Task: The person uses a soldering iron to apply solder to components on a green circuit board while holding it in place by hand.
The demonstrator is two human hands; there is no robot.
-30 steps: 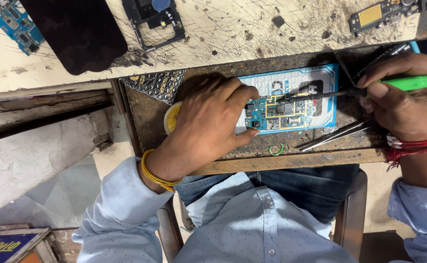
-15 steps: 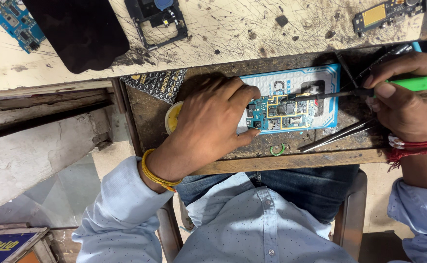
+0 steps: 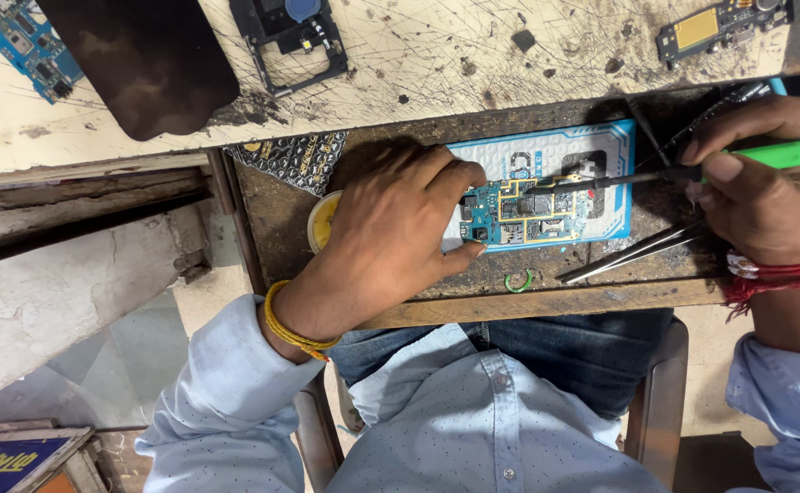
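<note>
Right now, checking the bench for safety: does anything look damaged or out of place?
The worktop is badly scratched and scorched. A small green ring lies loose near the front edge, below the circuit board that the left hand steadies.

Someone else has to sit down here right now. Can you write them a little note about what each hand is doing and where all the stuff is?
Left hand: grip pins the blue circuit board flat on the blue mat.
Right hand: holds the green-handled soldering iron, its tip on the board's middle.
Tweezers lie by the right hand, untouched. Yellow tin sits under the left hand.
Done: board laid out, held.
Left: work at the tip goes on.
</note>
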